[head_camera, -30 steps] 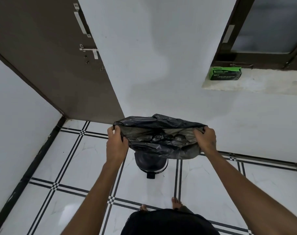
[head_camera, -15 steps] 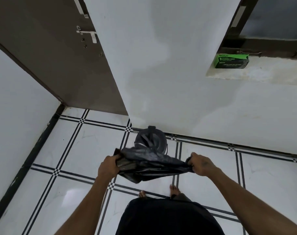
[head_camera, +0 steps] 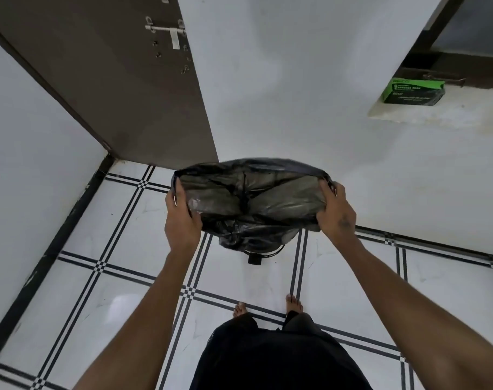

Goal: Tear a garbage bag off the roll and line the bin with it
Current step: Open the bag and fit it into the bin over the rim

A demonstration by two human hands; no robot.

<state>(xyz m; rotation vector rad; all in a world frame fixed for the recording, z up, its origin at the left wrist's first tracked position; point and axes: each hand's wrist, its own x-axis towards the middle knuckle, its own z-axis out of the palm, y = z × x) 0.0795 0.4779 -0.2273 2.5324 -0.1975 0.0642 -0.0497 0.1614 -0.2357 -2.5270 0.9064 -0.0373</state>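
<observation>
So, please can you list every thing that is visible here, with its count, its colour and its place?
garbage bag: 1, black, held open above the bin
bin: 1, dark, on the floor, mostly hidden under the bag
box of garbage bags: 1, green and black, on the ledge at upper right
door: 1, brown, upper left, with a metal latch
floor: white tiles with black lines
feet: 2, bare, on the floor
left hand: grips the bag's left edge
right hand: grips the bag's right edge
</observation>
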